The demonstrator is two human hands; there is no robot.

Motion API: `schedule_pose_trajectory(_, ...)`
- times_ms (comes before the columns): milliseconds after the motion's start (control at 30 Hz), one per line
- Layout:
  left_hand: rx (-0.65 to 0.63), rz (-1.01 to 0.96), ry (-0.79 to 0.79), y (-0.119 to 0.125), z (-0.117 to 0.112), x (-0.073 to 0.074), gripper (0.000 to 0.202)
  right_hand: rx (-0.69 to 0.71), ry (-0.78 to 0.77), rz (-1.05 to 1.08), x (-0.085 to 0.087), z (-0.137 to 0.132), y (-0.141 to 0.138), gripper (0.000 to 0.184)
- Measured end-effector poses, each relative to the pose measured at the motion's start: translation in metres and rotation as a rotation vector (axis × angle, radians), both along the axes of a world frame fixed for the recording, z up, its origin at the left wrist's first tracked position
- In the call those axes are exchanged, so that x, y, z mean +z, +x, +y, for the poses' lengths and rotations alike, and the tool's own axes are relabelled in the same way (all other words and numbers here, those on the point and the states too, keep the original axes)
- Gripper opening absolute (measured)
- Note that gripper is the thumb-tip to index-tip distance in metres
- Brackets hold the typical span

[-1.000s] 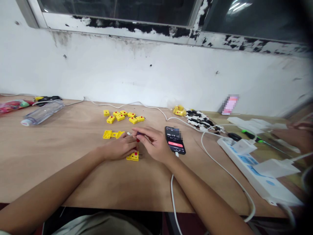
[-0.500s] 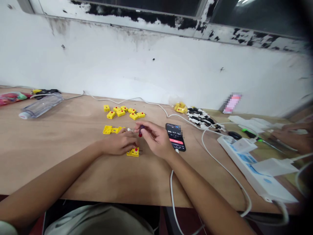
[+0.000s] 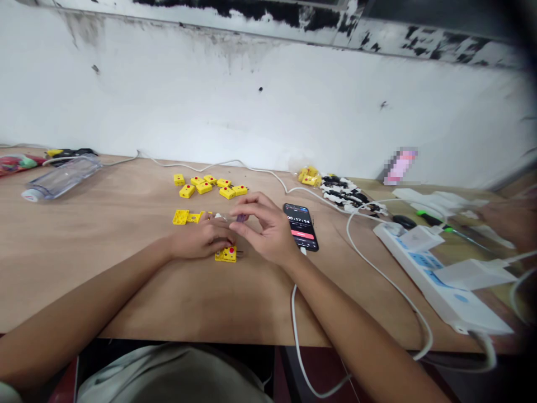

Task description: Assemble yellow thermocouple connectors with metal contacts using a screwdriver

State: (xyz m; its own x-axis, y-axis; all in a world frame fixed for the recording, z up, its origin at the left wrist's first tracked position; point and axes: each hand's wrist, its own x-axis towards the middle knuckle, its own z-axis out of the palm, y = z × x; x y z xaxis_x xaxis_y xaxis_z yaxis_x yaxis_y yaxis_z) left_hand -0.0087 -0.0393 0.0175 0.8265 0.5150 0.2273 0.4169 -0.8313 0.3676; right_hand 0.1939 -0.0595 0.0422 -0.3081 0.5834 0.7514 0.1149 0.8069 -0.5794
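Note:
My right hand pinches a small purple-handled screwdriver between its fingers and thumb, just above the table. My left hand lies close by, its fingertips on a yellow connector with a red dot. Whether that hand grips the connector is hard to tell. Left of my fingers lie an opened yellow connector housing and a smaller yellow piece. A group of several closed yellow connectors sits farther back on the wooden table.
A phone showing a timer lies right of my right hand, its white cable running off the table edge. Farther right are a power strip and a co-worker's hand. A plastic bottle lies back left.
The whole view has shifted slightly upward and left. My right hand has lowered the screwdriver and spread its fingers a little, and the phone's timer has advanced.

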Motion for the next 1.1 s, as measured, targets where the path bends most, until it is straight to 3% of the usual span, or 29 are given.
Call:
schedule_pose_trajectory(67, 0.005, 0.014, 0.004, 0.001, 0.001, 0.0, 0.022, -0.028, 0.028, 0.002, 0.001, 0.0, 0.0, 0.014)
schedule_pose_trajectory(233, -0.01, 0.03, 0.061, 0.003, 0.001, 0.0, 0.021, -0.013, -0.005, -0.026, 0.0, -0.001, -0.001, 0.038)
schedule_pose_trajectory(367, -0.019, 0.073, 0.163, 0.006, 0.001, -0.003, 0.023, -0.084, 0.011, -0.012, -0.004, 0.001, -0.002, 0.031)
schedule_pose_trajectory(500, 0.014, 0.121, 0.236, 0.004, 0.002, 0.004, 0.024, -0.087, -0.001, 0.069, -0.003, 0.003, 0.0, 0.03)
schedule_pose_trajectory(667, 0.098, 0.098, 0.188, -0.013, 0.01, 0.016, 0.02, -0.158, 0.013, 0.212, 0.0, 0.003, 0.004, 0.028)
schedule_pose_trajectory(933, 0.071, 0.142, 0.119, -0.021, 0.013, 0.005, 0.012, -0.147, 0.164, 0.108, 0.001, -0.005, 0.0, 0.029)
schedule_pose_trajectory(1100, 0.062, 0.129, 0.118, -0.022, 0.012, 0.01, 0.014, -0.152, 0.19, 0.061, 0.002, -0.007, -0.002, 0.024)
